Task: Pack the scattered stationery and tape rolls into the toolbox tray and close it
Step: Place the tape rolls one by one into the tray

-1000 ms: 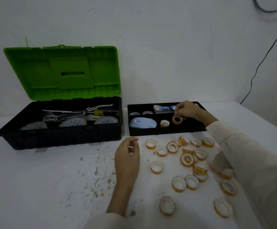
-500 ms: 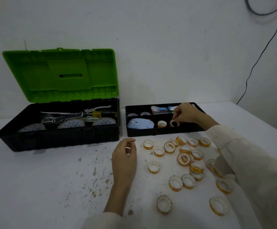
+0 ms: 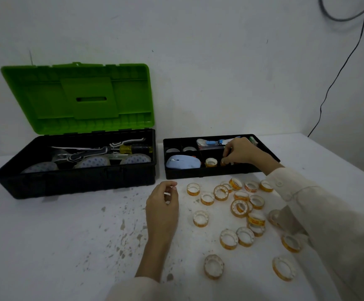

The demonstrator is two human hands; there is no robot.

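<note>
The black toolbox tray [image 3: 207,173] sits on the white table, right of the toolbox [image 3: 79,181] with its green lid [image 3: 79,98] up. My right hand [image 3: 240,152] reaches into the tray's front right compartment, fingers pinched on a small yellow tape roll [image 3: 223,162] low in it. Another tape roll [image 3: 211,162] lies beside it, and a light blue mouse [image 3: 183,162] fills the front left compartment. Several tape rolls [image 3: 239,208] lie scattered on the table in front of the tray. My left hand [image 3: 162,205] rests on the table, loosely curled, holding nothing.
The toolbox holds large tape rolls [image 3: 92,162], a yellow-handled screwdriver [image 3: 131,148] and other tools. Small stationery [image 3: 212,142] lies in the tray's back compartments. A black cable [image 3: 337,77] hangs down the wall at right. The table's right edge runs near my right sleeve.
My right hand has lowered the small tape roll from above the tray rim down into the front right compartment. My left hand has stayed in place.
</note>
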